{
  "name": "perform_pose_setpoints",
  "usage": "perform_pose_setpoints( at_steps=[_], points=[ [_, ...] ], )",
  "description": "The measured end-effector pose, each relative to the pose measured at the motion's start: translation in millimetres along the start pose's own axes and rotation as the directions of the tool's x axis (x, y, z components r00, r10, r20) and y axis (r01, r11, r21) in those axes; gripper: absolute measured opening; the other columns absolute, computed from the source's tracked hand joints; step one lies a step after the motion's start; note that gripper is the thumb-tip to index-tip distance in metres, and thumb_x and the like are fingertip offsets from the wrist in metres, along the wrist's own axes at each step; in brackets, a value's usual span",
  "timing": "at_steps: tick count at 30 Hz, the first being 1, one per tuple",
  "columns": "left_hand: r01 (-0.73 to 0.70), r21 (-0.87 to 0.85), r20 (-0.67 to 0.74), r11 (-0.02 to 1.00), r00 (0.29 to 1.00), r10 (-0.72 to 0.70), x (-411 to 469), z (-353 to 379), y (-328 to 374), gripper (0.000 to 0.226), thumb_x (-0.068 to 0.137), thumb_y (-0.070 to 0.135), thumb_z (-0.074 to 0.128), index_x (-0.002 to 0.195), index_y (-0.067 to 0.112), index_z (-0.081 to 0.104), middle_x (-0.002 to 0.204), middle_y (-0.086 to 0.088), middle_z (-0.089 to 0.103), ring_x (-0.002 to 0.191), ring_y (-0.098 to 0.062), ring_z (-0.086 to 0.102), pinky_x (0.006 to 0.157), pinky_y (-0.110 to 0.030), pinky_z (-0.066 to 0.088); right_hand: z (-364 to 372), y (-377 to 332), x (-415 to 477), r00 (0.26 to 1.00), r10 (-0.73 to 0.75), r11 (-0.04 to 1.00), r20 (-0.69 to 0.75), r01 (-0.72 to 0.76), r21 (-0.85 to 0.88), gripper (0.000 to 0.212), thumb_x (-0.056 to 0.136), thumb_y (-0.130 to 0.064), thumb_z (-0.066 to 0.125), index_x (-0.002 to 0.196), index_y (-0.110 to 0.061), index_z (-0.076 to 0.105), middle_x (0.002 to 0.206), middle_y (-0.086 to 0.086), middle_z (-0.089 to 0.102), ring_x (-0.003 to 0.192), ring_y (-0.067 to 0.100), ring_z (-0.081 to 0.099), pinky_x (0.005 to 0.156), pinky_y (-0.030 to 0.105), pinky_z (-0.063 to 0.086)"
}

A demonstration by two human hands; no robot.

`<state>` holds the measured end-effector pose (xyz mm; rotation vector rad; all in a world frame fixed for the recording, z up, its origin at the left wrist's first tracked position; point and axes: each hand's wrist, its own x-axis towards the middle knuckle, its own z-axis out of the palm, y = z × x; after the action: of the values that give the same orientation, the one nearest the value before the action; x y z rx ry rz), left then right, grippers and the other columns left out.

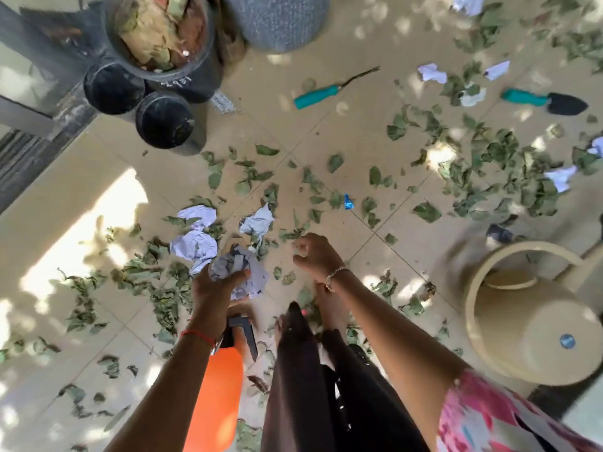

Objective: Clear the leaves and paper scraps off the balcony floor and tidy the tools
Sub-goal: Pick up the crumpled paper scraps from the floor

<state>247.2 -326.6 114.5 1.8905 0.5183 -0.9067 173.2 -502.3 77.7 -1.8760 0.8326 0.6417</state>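
Observation:
My left hand (212,291) grips a wad of crumpled paper scraps (239,267) low over the tiled floor. My right hand (315,256) hovers just to the right with its fingers curled; whether it pinches anything is unclear. More crumpled papers (195,246) and another scrap (257,221) lie just beyond the hands. Dry green leaves (489,161) are scattered across the floor, thickest at the right. A teal-handled hand fork (321,93) and a teal-handled black trowel (551,101) lie farther off. An orange spray bottle (222,386) stands under my left arm.
Black plant pots (163,120) and a grey pot (277,21) stand at the top left. A beige watering can (522,324) lies at the right. More paper scraps (432,73) and a blue wrapper (348,202) sit among the leaves. My legs are at the bottom centre.

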Motion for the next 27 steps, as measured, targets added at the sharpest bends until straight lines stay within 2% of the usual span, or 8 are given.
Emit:
perform_pose_setpoints(
  at_steps=[3, 10, 14, 17, 19, 22, 25, 27],
  points=[
    [-0.043, -0.044, -0.026, 0.998, 0.999, 0.042, 37, -7, -15, 0.032, 0.076, -0.005, 0.070, 0.108, -0.001, 0.064, 0.092, -0.011, 0.067, 0.059, -0.004, 0.066, 0.048, -0.017, 0.052, 30, -5, 53, 0.987, -0.151, 0.943, 0.055, 0.161, -0.291, 0.041, 0.086, -0.020, 0.058, 0.125, -0.010, 0.052, 0.128, 0.011, 0.051, 0.119, 0.028, 0.043, 0.096, 0.033, 0.034],
    [-0.140, -0.126, -0.125, 0.982, 0.984, 0.124, 125, -37, -57, 0.026, 0.076, -0.001, 0.071, 0.099, 0.009, 0.067, 0.101, -0.019, 0.067, 0.087, -0.029, 0.065, 0.079, -0.046, 0.056, 105, -17, 152, 0.932, -0.340, 0.679, 0.125, 0.335, -0.653, 0.081, 0.080, -0.044, 0.063, 0.145, -0.021, 0.020, 0.150, 0.007, 0.020, 0.137, 0.029, 0.017, 0.107, 0.044, 0.023],
    [-0.159, -0.154, -0.166, 0.975, 0.977, 0.133, 150, -49, -72, 0.033, 0.074, 0.000, 0.073, 0.106, 0.006, 0.066, 0.105, -0.020, 0.067, 0.092, -0.033, 0.066, 0.084, -0.054, 0.053, 122, -10, 167, 0.862, -0.506, 0.603, -0.008, 0.347, -0.718, 0.065, 0.071, -0.038, 0.072, 0.127, -0.016, 0.047, 0.134, 0.011, 0.041, 0.123, 0.028, 0.028, 0.097, 0.044, 0.032],
    [-0.153, -0.209, -0.174, 0.966, 0.978, 0.117, 152, -48, -80, 0.036, 0.077, -0.001, 0.070, 0.112, 0.004, 0.064, 0.105, -0.019, 0.066, 0.091, -0.031, 0.065, 0.081, -0.047, 0.056, 122, -12, 174, 0.861, -0.508, 0.733, -0.001, 0.431, -0.527, 0.026, 0.081, -0.008, 0.061, 0.107, -0.007, 0.057, 0.114, 0.014, 0.052, 0.113, 0.028, 0.040, 0.089, 0.036, 0.036],
    [-0.164, -0.242, -0.169, 0.956, 0.978, 0.125, 149, -47, -82, 0.034, 0.079, -0.002, 0.068, 0.112, 0.003, 0.063, 0.103, -0.018, 0.067, 0.088, -0.029, 0.065, 0.076, -0.042, 0.057, 116, -16, 176, 0.909, -0.417, 0.876, 0.027, 0.409, -0.254, 0.024, 0.080, 0.009, 0.053, 0.101, -0.001, 0.061, 0.101, 0.016, 0.058, 0.101, 0.027, 0.052, 0.078, 0.026, 0.039],
    [-0.172, -0.291, -0.196, 0.941, 0.974, 0.118, 144, -49, -83, 0.024, 0.080, -0.001, 0.067, 0.102, 0.008, 0.066, 0.088, -0.006, 0.072, 0.077, -0.021, 0.068, 0.067, -0.033, 0.059, 101, -33, 169, 0.927, -0.375, 0.924, -0.017, 0.375, 0.072, 0.030, 0.075, 0.015, 0.051, 0.096, 0.001, 0.067, 0.078, 0.014, 0.061, 0.068, 0.013, 0.054, 0.052, 0.015, 0.036],
    [-0.168, -0.340, -0.277, 0.925, 0.958, 0.072, 147, -62, -80, 0.018, 0.079, -0.001, 0.066, 0.084, 0.016, 0.066, 0.067, 0.007, 0.071, 0.063, -0.012, 0.068, 0.059, -0.028, 0.058, 101, -63, 168, 0.920, -0.391, 0.911, 0.026, 0.383, 0.152, 0.028, 0.076, 0.013, 0.048, 0.085, 0.003, 0.072, 0.073, 0.015, 0.066, 0.048, -0.001, 0.052, 0.045, 0.010, 0.034],
    [-0.145, -0.371, -0.286, 0.917, 0.958, 0.035, 150, -75, -76, 0.018, 0.079, -0.003, 0.065, 0.080, 0.015, 0.065, 0.062, 0.008, 0.070, 0.059, -0.012, 0.068, 0.055, -0.029, 0.058, 117, -85, 174, 0.894, -0.445, 0.894, 0.045, 0.441, 0.075, 0.021, 0.078, 0.008, 0.051, 0.070, 0.003, 0.070, 0.072, 0.020, 0.066, 0.070, 0.021, 0.066, 0.059, 0.020, 0.045]
  ],
)
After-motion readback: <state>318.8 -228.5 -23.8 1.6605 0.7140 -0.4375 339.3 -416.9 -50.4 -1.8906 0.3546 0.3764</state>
